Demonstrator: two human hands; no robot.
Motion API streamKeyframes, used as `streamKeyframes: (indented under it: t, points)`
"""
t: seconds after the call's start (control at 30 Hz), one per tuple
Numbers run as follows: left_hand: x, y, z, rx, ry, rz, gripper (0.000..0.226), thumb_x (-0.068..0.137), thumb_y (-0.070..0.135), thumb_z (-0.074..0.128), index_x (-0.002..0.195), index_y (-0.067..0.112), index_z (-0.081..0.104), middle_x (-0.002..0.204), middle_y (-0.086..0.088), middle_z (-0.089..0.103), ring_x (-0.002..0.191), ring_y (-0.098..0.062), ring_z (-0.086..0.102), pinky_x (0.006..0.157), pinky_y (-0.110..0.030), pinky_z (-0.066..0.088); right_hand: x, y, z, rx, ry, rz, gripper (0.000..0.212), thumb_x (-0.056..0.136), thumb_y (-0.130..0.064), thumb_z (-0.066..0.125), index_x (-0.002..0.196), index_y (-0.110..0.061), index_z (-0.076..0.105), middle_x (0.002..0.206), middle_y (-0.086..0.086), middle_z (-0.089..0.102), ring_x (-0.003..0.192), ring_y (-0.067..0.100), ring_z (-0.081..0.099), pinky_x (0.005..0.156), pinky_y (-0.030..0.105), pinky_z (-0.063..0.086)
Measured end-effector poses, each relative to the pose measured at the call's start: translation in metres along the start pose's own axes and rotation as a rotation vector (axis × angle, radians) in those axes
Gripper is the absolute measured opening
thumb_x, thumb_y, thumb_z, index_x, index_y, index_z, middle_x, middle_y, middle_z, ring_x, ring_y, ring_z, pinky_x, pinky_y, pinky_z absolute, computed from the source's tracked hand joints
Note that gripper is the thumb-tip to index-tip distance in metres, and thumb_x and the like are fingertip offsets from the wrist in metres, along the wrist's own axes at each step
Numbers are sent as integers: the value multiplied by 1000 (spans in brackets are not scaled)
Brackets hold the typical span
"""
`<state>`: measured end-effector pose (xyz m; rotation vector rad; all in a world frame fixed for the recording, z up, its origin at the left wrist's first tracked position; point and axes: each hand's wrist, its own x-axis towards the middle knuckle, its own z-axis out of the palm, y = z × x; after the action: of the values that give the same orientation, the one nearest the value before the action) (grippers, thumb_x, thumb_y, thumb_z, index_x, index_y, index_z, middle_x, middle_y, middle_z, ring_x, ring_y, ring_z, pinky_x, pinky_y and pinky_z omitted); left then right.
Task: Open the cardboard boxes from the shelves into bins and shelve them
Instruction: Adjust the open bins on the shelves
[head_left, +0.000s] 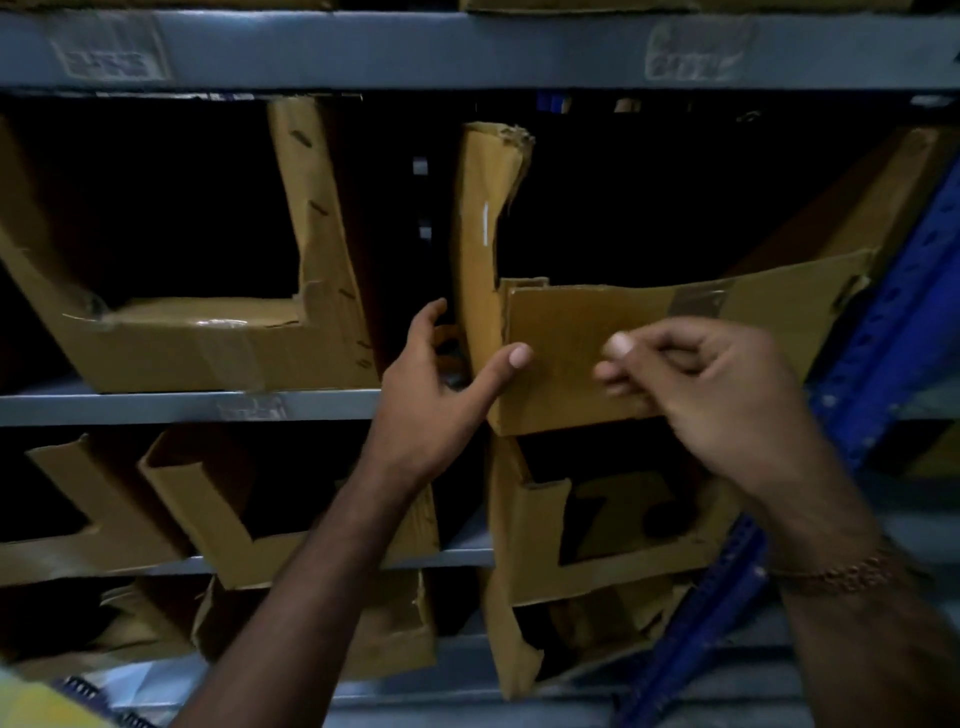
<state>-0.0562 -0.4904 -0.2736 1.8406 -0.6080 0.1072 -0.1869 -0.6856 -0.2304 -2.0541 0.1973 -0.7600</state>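
Note:
A brown cardboard box cut into an open-fronted bin (566, 332) stands on the middle shelf (171, 406), right of centre, its low front panel facing me. My left hand (441, 379) grips the bin's front left corner, thumb on the front panel and fingers wrapped round the left side wall. My right hand (711, 384) is in front of the panel near its lower edge, fingers curled and pinched together; whether they pinch the cardboard edge I cannot tell. The bin's inside is dark.
Another cut cardboard bin (208, 332) stands to the left on the same shelf. More cardboard bins (597, 566) fill the shelves below. A blue perforated upright (883, 338) runs down the right side. A grey shelf beam (467, 49) crosses the top.

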Motion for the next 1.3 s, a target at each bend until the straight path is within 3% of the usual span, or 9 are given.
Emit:
streamKeyframes:
  t: [0.13,0.27,0.47,0.6,0.7,0.83,0.9,1.03,1.3]
  points:
    - [-6,3,14,125,-52,-35,136,60,77,81,166,35,6,167,8,31,147,-11,36,113,-36,42,11,73,-53,-148,522,-53,69,86,-57,79,137,-13,59,128,1,67,110,9,69,83,26,63]
    - [-3,-3,15,143,-129,-48,130,58,75,85,163,40,18,161,14,41,148,-11,40,113,-50,47,30,129,-76,-308,435,24,128,66,-88,70,160,-9,32,157,19,28,139,30,39,108,40,48]
    - [14,5,-12,-1,-184,-150,85,74,31,83,149,35,43,131,17,62,117,1,64,103,-36,56,32,140,-57,-522,414,-52,116,63,-87,76,139,-4,48,150,21,30,135,35,33,98,40,50]
    - [21,2,-14,33,-181,-198,90,71,28,85,148,34,41,125,21,58,111,-1,61,90,-25,54,42,139,-40,-135,195,47,117,59,-72,88,144,-16,30,150,6,45,132,23,52,99,36,55]
    - [30,-8,-6,159,-126,-182,102,64,30,92,151,28,38,122,22,53,110,0,56,81,-19,47,46,136,-40,-93,183,55,109,57,-70,90,136,-21,32,139,0,55,120,19,59,84,30,56]
    - [45,-14,-10,103,-50,-251,100,62,25,94,149,18,43,116,18,55,120,-12,55,80,-21,47,41,138,-40,-184,110,24,105,72,-54,91,151,-21,31,136,-8,49,119,12,50,87,29,49]
    - [44,-11,2,135,-53,-232,91,67,26,93,145,21,45,114,19,56,113,-7,58,79,-20,49,46,144,-49,-202,89,30,95,73,-56,87,146,-18,40,138,-2,56,122,18,57,89,27,48]
    - [36,-18,33,138,-32,-165,104,68,43,90,155,23,36,148,0,54,134,-20,53,106,-44,51,59,154,-67,-234,86,65,90,70,-63,81,137,-13,46,138,7,61,122,25,61,92,30,50]
    - [42,-23,31,238,-28,-138,101,73,48,88,156,22,35,149,-5,53,135,-27,54,107,-53,51,57,156,-60,-242,106,58,85,71,-64,78,131,-13,46,135,9,62,119,26,62,90,33,52]
